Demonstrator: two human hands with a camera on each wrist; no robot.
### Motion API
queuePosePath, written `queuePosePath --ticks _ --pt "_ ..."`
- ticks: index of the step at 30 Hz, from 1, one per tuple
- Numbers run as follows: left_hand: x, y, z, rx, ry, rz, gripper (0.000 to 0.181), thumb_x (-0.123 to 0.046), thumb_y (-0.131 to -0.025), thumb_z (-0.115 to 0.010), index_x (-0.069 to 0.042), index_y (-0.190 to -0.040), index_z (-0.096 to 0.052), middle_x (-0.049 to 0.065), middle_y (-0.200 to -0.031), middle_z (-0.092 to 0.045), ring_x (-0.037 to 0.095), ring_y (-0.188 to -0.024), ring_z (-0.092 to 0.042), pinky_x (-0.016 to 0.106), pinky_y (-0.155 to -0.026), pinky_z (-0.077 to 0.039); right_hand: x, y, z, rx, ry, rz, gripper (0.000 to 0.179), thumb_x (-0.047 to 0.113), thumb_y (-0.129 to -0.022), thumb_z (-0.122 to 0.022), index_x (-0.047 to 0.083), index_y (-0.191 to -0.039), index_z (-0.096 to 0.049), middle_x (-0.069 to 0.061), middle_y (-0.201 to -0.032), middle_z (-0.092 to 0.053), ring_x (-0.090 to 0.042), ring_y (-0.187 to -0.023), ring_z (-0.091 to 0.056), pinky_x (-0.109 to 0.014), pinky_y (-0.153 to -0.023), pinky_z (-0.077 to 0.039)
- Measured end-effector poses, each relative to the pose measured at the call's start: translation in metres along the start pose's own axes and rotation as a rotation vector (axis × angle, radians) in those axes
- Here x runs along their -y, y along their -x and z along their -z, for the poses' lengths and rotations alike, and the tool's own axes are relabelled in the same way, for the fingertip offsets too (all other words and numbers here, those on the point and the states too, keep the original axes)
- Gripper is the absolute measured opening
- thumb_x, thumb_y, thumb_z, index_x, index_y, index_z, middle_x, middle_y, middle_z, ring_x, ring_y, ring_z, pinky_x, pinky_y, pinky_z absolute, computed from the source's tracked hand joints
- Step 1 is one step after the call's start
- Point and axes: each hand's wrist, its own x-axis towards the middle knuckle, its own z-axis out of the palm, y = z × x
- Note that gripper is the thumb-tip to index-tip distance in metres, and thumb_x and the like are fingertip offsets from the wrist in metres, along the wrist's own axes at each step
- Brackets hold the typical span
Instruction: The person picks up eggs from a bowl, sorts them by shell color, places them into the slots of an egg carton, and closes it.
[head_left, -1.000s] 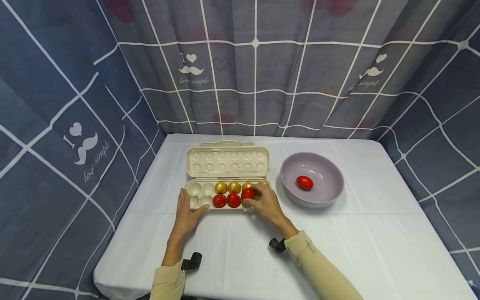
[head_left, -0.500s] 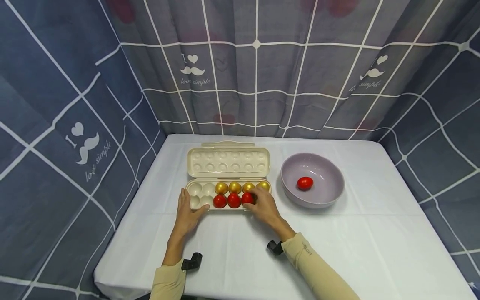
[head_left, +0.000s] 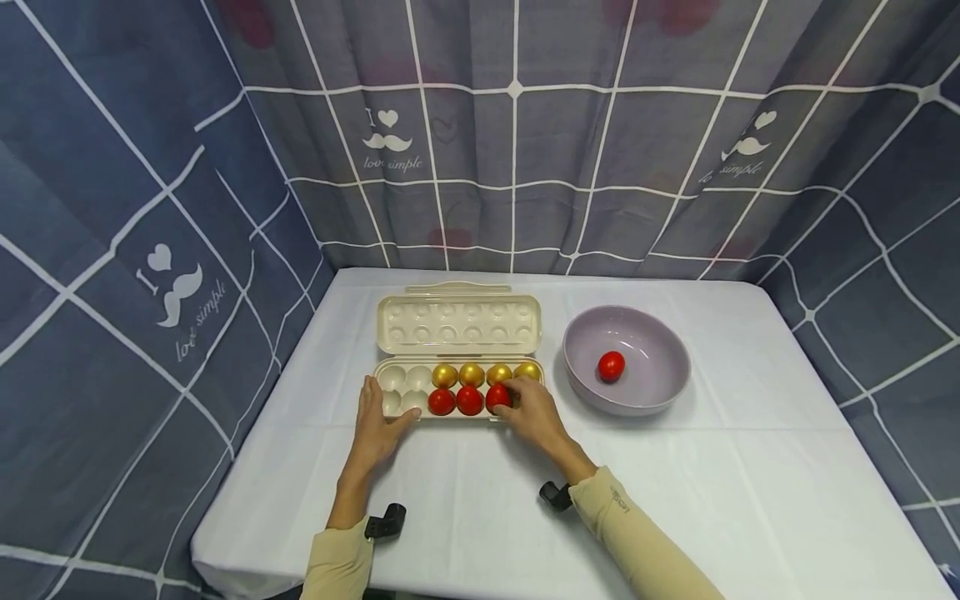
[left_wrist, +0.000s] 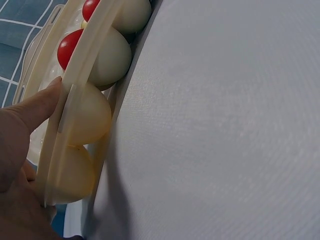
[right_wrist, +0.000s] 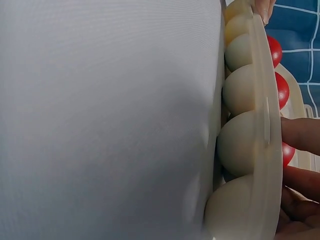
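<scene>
An open cream egg carton [head_left: 402, 390] lies on the table, its lid [head_left: 459, 325] folded back behind it. Gold eggs [head_left: 472, 375] fill part of the back row; red eggs [head_left: 470, 401] sit in front of them. At the carton's left end my left hand [head_left: 375, 433] grips it, with the thumb [left_wrist: 42, 104] on the front rim. My right hand [head_left: 537, 417] pinches a red egg [head_left: 497, 396] at a front-row cup; in the right wrist view two fingers flank this egg [right_wrist: 288, 154]. The hand hides the front cups on the right.
Right of the carton stands a round mauve bowl [head_left: 660, 383] holding one red egg [head_left: 611, 367]. A white cloth covers the table [head_left: 480, 517]. Dark grid-patterned curtains [head_left: 480, 167] hang behind and along both sides.
The red egg in my right hand has gone slightly down into its cup, and the fingers have shifted around it. The egg in the bowl has turned a little. My left hand stays put.
</scene>
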Motion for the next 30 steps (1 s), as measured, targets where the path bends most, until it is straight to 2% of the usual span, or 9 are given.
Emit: queuePosePath --ticks 3,7,10,14,19,23,30 --pt "0.000 0.001 0.000 -0.004 0.001 -0.001 0.107 -0.033 -0.091 -0.072 0.010 -0.152 0.004 0.027 -0.160 0.011 0.041 -0.147 0.011 0.052 -0.118 0.001 -0.002 0.001 -0.001 -0.024 -0.039 0.007 0.039 0.008 -0.079 -0.081 -0.004 -0.114 -0.069 -0.012 -0.106 -0.068 -0.028 -0.097 -0.063 -0.044 -0.087 -0.050" --pt "-0.001 0.001 0.000 -0.005 0.005 -0.005 0.107 -0.033 -0.091 -0.072 0.010 -0.152 0.003 0.027 -0.160 0.010 0.040 -0.147 0.011 0.052 -0.118 0.001 -0.006 0.002 0.001 -0.063 -0.160 0.018 0.035 0.005 -0.080 -0.080 -0.002 -0.113 -0.070 -0.012 -0.106 -0.069 -0.028 -0.097 -0.065 -0.043 -0.086 -0.053" --pt "-0.001 0.001 0.001 -0.006 0.013 -0.011 0.106 -0.033 -0.091 -0.072 0.011 -0.152 0.004 0.027 -0.160 0.011 0.041 -0.147 0.011 0.052 -0.118 0.002 -0.007 0.004 0.005 -0.075 -0.261 0.007 0.034 0.005 -0.081 -0.079 -0.003 -0.113 -0.069 -0.016 -0.108 -0.068 -0.032 -0.101 -0.065 -0.044 -0.089 -0.054" --pt "0.000 0.000 0.000 -0.012 0.015 -0.014 0.107 -0.033 -0.090 -0.072 0.012 -0.151 0.003 0.028 -0.160 0.010 0.042 -0.147 0.011 0.053 -0.117 0.001 -0.006 0.005 0.016 -0.099 -0.336 -0.003 0.038 0.007 -0.083 -0.078 -0.007 -0.117 -0.066 -0.022 -0.111 -0.067 -0.038 -0.106 -0.063 -0.047 -0.094 -0.050" --pt "0.000 0.000 -0.001 -0.013 0.011 -0.016 0.106 -0.034 -0.090 -0.072 0.012 -0.152 0.002 0.029 -0.160 0.009 0.043 -0.147 0.010 0.055 -0.117 0.001 -0.009 0.002 0.035 -0.153 -0.401 0.018 0.043 0.004 -0.085 -0.076 -0.011 -0.123 -0.062 -0.027 -0.122 -0.063 -0.042 -0.115 -0.060 -0.047 -0.102 -0.045" --pt "0.000 -0.001 -0.001 -0.002 0.007 -0.009 0.107 -0.035 -0.091 -0.072 0.010 -0.152 0.004 0.027 -0.160 0.011 0.041 -0.147 0.011 0.052 -0.118 0.001 -0.007 0.000 0.058 -0.216 -0.448 0.029 0.042 -0.004 -0.085 -0.074 -0.015 -0.122 -0.060 -0.032 -0.124 -0.060 -0.046 -0.118 -0.056 -0.048 -0.103 -0.043" --pt "0.002 -0.001 -0.001 -0.002 0.014 -0.014 0.107 -0.033 -0.090 -0.072 0.009 -0.152 0.004 0.026 -0.161 0.011 0.040 -0.147 0.012 0.052 -0.118 0.002 0.008 0.007 0.103 -0.259 -0.426 -0.020 0.042 -0.009 -0.086 -0.070 -0.021 -0.123 -0.055 -0.037 -0.124 -0.057 -0.049 -0.119 -0.054 -0.049 -0.104 -0.041"
